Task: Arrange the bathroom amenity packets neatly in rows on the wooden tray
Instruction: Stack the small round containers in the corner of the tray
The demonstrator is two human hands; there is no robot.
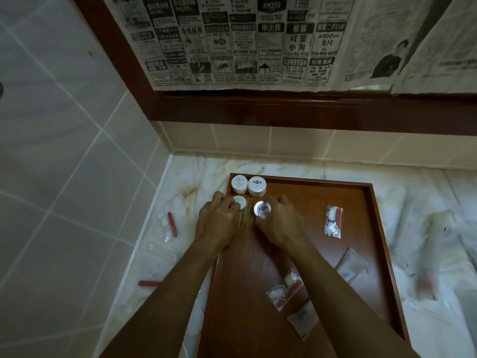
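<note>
Over the far left corner of the reddish-brown wooden tray (335, 200), the left hand (219, 218) pinches a small round white packet with a green mark (241, 201). The right hand (280, 220) grips a round foil-wrapped packet with a dark emblem (262, 209). Both sit just in front of two stacks of round white packets (249, 186); a clear sachet with a red stick (333, 221) lies well apart on the right.

Both bare forearms are reaching forward, almost side by side. The left hand (218, 220) and right hand (280, 223) are curling palm-down, fingers bent.

Beige tiled walls (64, 125), marble counter (426, 202), newspaper-covered mirror (245, 42), dim light.
</note>
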